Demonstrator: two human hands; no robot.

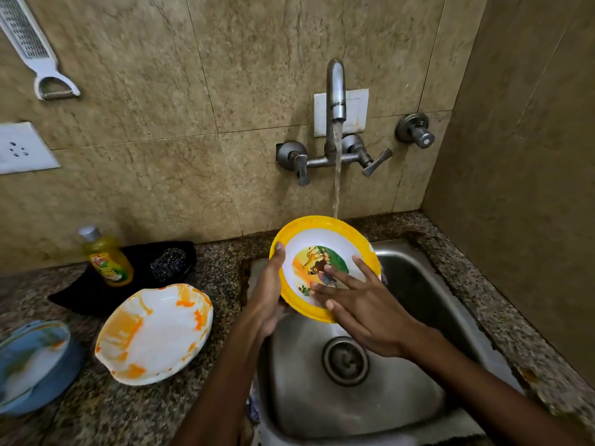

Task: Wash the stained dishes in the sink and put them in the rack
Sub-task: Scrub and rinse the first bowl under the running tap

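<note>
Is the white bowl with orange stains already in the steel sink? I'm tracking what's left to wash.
No, the white bowl with orange stains sits on the speckled granite counter, left of the steel sink.

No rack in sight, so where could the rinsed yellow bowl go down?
Bare granite lies right of the sink and behind the stained white plate. Left of that plate is crowded: blue plates, soap bottle.

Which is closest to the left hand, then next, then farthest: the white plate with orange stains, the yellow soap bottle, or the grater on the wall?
From the left hand:
1. White stained plate, just left of it on the counter.
2. Soap bottle, farther left, by the wall.
3. Grater, high on the wall, top left.
</note>
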